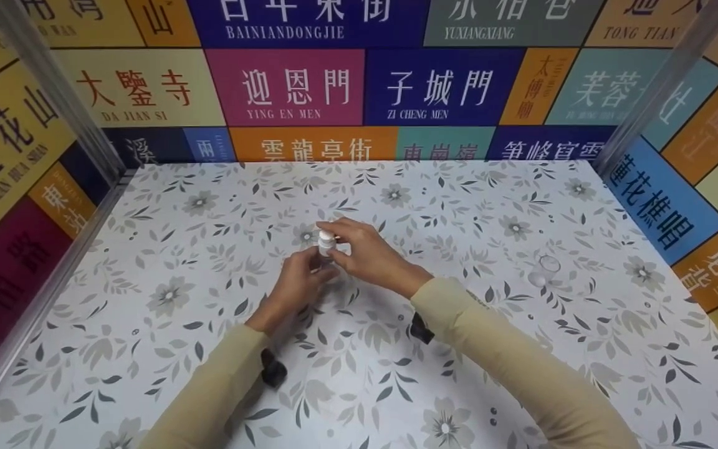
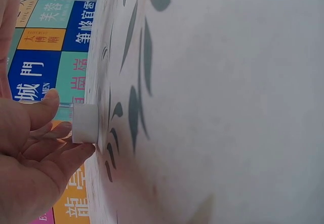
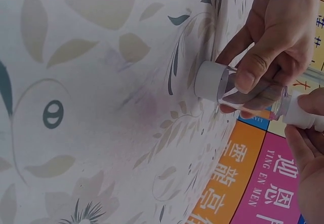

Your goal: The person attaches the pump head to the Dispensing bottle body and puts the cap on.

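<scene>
Clear plastic makes up the body of a small bottle [image 3: 236,97] with a white base [image 3: 207,80], upright at the middle of the floral tablecloth [image 1: 359,374], on or just above it. The left hand [image 1: 300,277] grips the body; the right hand [image 1: 368,252] pinches the white top [image 3: 297,111]. If the left grip slackened under twisting or pressing from above, the bottle could spin or tip; sideways pull could jerk the top loose. Fingers and the frame's edge hide part of the top, so its fit and type are unclear, as are any contents. A transparent cup-like piece [image 1: 544,270], well off to the right, is faint, its exact shape uncertain.
</scene>
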`<control>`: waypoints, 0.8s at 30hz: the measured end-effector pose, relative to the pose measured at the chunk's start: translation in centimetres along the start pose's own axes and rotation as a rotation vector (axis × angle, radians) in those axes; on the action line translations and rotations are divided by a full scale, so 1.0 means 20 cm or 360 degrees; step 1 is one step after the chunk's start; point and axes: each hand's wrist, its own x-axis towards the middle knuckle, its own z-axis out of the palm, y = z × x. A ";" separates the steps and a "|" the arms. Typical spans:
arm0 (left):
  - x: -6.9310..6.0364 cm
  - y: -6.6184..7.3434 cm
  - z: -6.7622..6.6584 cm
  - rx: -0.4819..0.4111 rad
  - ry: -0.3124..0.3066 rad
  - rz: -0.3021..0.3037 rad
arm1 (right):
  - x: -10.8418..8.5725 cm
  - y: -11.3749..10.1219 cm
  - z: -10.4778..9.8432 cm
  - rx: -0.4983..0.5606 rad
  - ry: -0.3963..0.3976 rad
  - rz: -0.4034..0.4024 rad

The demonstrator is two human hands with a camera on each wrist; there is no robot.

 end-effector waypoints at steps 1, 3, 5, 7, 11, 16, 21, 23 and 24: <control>0.00 0.00 0.00 0.0000 -0.0003 -0.0001 | 0.00 0.00 0.00 0.0019 0.0004 0.0009; 0.00 0.00 0.00 0.0004 -0.0007 -0.0008 | 0.00 0.00 0.00 0.0050 0.0012 0.0028; 0.00 0.00 0.00 0.0008 -0.0009 -0.0011 | 0.00 0.01 0.01 0.0068 0.0035 0.0035; 0.00 0.00 0.00 0.0013 -0.0006 -0.0002 | 0.00 0.01 0.01 0.0079 0.0054 0.0044; -0.01 0.00 0.00 0.0023 0.0010 0.0010 | 0.00 0.01 0.02 0.0077 0.0081 0.0066; -0.01 0.01 0.00 0.0045 0.0023 0.0020 | 0.00 0.02 0.02 0.0073 0.0077 0.0108; 0.00 0.00 0.00 0.0061 0.0015 0.0002 | -0.01 0.02 0.02 0.0100 0.0112 0.0121; 0.00 0.00 0.00 0.0060 0.0008 -0.0009 | -0.01 0.02 0.03 0.0145 0.0139 0.0112; -0.01 0.01 0.00 0.0057 0.0004 -0.0016 | -0.01 0.02 0.03 0.0169 0.0155 0.0104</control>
